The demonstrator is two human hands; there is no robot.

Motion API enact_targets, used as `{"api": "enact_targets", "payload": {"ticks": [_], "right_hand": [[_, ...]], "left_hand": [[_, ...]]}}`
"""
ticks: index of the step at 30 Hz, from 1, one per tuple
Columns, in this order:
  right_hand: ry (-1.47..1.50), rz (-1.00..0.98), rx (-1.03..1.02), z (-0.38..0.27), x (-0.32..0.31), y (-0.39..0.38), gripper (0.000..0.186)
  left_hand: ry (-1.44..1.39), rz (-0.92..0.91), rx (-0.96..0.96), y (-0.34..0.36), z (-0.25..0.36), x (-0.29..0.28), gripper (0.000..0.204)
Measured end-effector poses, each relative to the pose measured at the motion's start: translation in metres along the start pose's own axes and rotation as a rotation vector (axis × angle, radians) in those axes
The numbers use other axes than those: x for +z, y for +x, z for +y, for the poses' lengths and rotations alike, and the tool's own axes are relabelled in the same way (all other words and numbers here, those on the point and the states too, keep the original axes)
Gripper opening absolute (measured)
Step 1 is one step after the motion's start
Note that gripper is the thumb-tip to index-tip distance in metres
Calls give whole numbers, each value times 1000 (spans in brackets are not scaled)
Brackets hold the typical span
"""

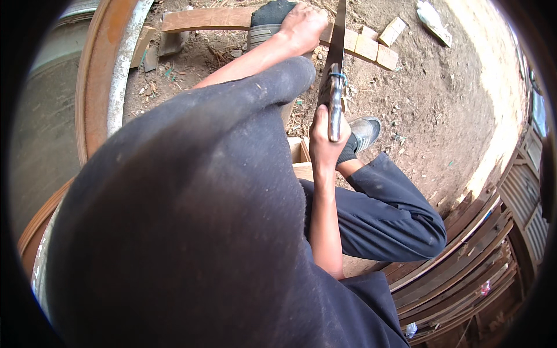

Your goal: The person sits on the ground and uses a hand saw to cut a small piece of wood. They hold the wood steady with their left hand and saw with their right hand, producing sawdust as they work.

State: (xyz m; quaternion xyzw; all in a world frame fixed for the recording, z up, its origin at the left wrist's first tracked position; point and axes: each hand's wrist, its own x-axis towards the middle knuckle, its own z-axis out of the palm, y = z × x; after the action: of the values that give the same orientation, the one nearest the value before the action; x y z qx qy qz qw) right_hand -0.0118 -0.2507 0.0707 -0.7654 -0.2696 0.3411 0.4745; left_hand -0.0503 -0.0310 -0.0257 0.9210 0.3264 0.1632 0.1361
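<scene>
Right hand (325, 139) is wrapped tight around the handle of a handsaw (335, 64), fingers curled shut on the grip, and the blade runs straight away from it, up toward the top of the view. The far end of that blade meets a long wooden plank (203, 19) lying across the dirt ground (441, 98). Left hand (301, 26) is out at full reach, pressed down on the plank just to the left of the blade, fingers folded over the wood and close beside the steel. A foot in a dark sock and grey shoe (268, 20) is planted on the plank right next to that hand, on its left. The other shoe (364, 132) sits on the ground just right of the saw hand. Several short cut blocks (377, 49) lie in a row where the plank ends, right of the blade. Stacked curved wooden strips (464, 272) fill the lower right, and a big rounded wooden frame (101, 69) arcs along the left.
</scene>
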Motion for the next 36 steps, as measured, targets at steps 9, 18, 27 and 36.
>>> {"api": "enact_targets", "payload": {"ticks": [9, 18, 27, 36], "right_hand": [[30, 13, -46, -8, 11, 19, 20], [49, 43, -41, -4, 11, 30, 19], [-9, 33, -86, -3, 5, 18, 19], [58, 6, 18, 11, 1, 5, 18]], "left_hand": [[28, 30, 19, 1, 0, 0, 20], [21, -42, 3, 3, 1, 4, 25], [74, 27, -1, 1, 4, 0, 24], [-15, 14, -24, -4, -3, -1, 23]]}}
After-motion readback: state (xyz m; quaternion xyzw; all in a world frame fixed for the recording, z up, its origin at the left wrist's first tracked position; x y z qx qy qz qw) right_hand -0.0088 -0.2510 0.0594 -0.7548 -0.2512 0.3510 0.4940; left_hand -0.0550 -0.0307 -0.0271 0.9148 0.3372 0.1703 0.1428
